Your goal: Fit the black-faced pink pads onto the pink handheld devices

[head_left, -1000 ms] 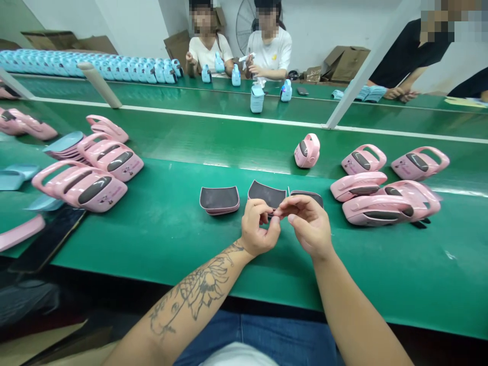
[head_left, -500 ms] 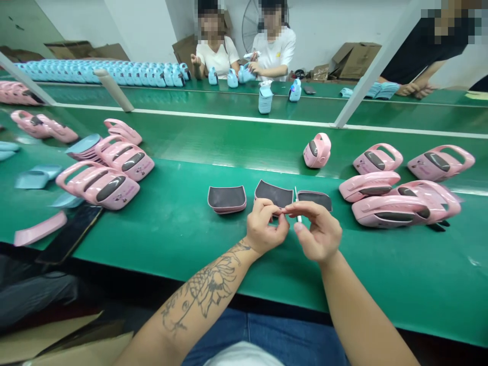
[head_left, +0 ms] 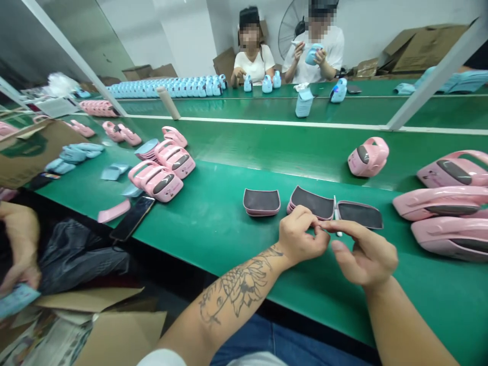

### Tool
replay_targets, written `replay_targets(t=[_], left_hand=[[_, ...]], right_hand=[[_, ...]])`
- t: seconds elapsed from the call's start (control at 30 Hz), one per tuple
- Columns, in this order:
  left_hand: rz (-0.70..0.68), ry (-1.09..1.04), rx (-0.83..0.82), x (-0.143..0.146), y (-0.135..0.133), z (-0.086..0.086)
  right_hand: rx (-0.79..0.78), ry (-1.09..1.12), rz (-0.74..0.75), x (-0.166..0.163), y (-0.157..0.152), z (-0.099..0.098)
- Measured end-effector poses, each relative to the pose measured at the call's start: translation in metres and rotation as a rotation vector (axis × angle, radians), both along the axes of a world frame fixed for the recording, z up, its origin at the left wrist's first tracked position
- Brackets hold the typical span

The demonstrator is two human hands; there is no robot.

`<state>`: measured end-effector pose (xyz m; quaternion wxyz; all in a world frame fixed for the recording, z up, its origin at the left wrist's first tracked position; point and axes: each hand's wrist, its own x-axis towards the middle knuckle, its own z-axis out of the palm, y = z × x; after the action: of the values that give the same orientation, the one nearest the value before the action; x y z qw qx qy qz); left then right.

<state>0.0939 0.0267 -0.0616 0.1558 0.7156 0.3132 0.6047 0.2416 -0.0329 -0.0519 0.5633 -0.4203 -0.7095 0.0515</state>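
My left hand [head_left: 303,235] is closed in a pinch over the green table; whatever lies between its fingertips is too small or hidden to make out. My right hand [head_left: 366,251] has its thumb apart and its index finger stretched to the left fingertips. Just beyond my hands is a stack of curved pink-rimmed panels with dark faces [head_left: 311,202], partly covered by my left hand. Another such stack [head_left: 262,202] sits to its left, and a flatter dark panel [head_left: 360,214] lies to the right. A thin white stick-like tool [head_left: 335,208] rests between the panels.
Pink handled housings [head_left: 442,203] stand at the right, one [head_left: 368,156] farther back, several [head_left: 163,175] at the left. A dark phone [head_left: 134,218] and a pink strip [head_left: 113,211] lie near the left edge. Open cardboard box [head_left: 122,335] below; another person's hand [head_left: 23,274] holds a blue piece.
My view has swung left, so the table things appear farther right. My hands stay together at the fingertips. Across the table, a person has raised a blue housing.
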Motion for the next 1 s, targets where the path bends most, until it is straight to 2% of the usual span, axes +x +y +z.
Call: replay_targets(t=[0.17,0.33,0.6,0.7,0.8,0.9,1.0], left_hand=[[-0.053,-0.058,0.006,-0.004,0.001,0.008],[-0.097,-0.113,0.024,-0.006,0.001,0.011],[-0.097,-0.116,0.061,-0.007,0.000,0.013],[-0.109,-0.087,0.065,-0.009,-0.001,0.013],[-0.158,-0.051,0.054,-0.010,-0.002,0.010],[-0.201,-0.045,0.034,-0.012,-0.002,0.006],[-0.187,-0.059,0.054,-0.017,0.000,0.006]], right_hand=[[-0.083,0.197,0.071,-0.011,0.000,0.007],[-0.068,0.415,0.124,-0.019,0.001,0.013],[-0.075,0.444,0.089,-0.021,0.002,0.014],[-0.070,0.455,-0.074,-0.026,0.004,0.015],[-0.146,0.460,-0.381,-0.024,0.011,0.016],[-0.344,0.444,-0.582,-0.015,0.020,0.015],[-0.570,0.415,-0.621,-0.008,0.027,0.014]])
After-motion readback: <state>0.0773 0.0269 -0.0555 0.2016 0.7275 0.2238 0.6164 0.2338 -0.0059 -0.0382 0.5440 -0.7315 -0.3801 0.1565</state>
